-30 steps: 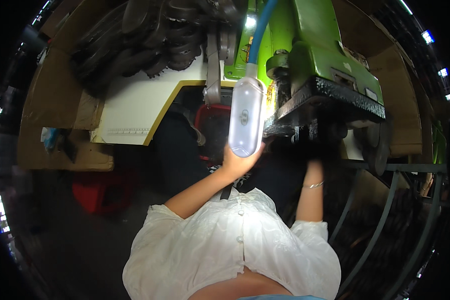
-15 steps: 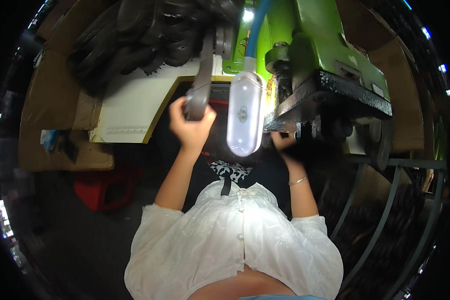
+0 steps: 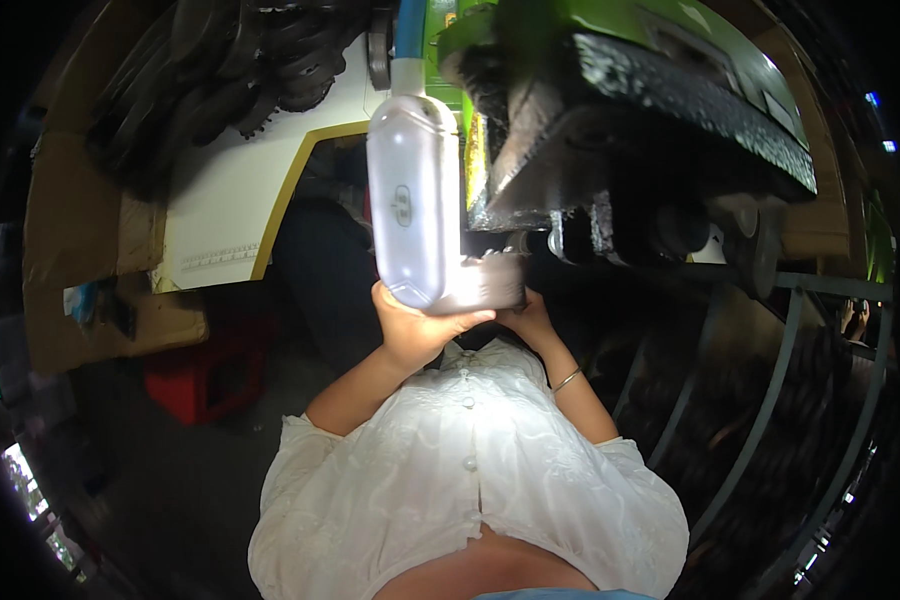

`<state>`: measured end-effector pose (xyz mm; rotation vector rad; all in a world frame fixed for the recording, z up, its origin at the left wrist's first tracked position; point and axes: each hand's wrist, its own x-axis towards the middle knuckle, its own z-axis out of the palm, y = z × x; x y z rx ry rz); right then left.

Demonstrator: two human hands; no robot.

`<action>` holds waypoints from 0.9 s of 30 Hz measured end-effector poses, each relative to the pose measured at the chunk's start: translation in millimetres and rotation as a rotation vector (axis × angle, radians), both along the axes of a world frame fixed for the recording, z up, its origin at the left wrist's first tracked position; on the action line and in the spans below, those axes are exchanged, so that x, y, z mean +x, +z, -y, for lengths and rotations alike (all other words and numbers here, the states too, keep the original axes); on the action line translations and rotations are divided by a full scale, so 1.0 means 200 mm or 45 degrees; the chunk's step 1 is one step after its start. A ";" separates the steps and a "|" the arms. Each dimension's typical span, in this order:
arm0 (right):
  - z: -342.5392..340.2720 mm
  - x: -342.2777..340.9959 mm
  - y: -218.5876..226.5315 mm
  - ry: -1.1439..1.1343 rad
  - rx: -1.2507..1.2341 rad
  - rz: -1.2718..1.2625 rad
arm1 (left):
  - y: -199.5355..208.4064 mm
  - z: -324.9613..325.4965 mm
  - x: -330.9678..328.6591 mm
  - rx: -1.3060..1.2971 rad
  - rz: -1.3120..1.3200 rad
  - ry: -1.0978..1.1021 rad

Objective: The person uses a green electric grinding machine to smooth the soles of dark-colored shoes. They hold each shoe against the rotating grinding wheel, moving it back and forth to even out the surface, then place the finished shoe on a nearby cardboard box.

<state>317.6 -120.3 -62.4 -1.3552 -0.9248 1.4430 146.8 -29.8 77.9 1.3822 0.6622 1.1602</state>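
Note:
Below the machine's dark underside, both my hands hold a grey-brown piece that looks like a shoe sole [image 3: 492, 284], brightly lit and blurred. My left hand [image 3: 410, 328] is closed on its left end, with the thumb stretched along the near edge. At the right end, my right hand [image 3: 533, 318] grips it, its fingers partly hidden. An oblong translucent lamp [image 3: 402, 200] on a blue neck hangs just above my left hand and covers part of the piece. The green machine [image 3: 705, 60] with its rough black lower edge overhangs the piece on the far right.
Dark sole-like pieces [image 3: 220, 70] lie heaped on the white tabletop [image 3: 215, 232], which has a yellow cut-out edge. Cardboard [image 3: 80, 210] stands along the left. A red stool [image 3: 205, 375] is on the floor. Grey metal rack bars [image 3: 770, 390] run down the right side.
My left hand has brought the sole-like piece from beside the table toward me and to the right, under the lamp. My right hand has moved left and joined it on the piece. The view has shifted.

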 end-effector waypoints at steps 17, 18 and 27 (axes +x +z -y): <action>0.10 -0.02 0.11 0.392 -0.086 0.303 | 0.13 -0.06 0.16 -0.348 -0.101 -0.277; 0.12 0.03 0.15 0.382 -0.060 0.370 | 0.12 -0.06 0.15 -0.387 -0.055 -0.297; 0.25 0.68 0.61 -0.001 0.035 0.449 | -0.10 -0.02 0.07 -0.544 0.160 -0.273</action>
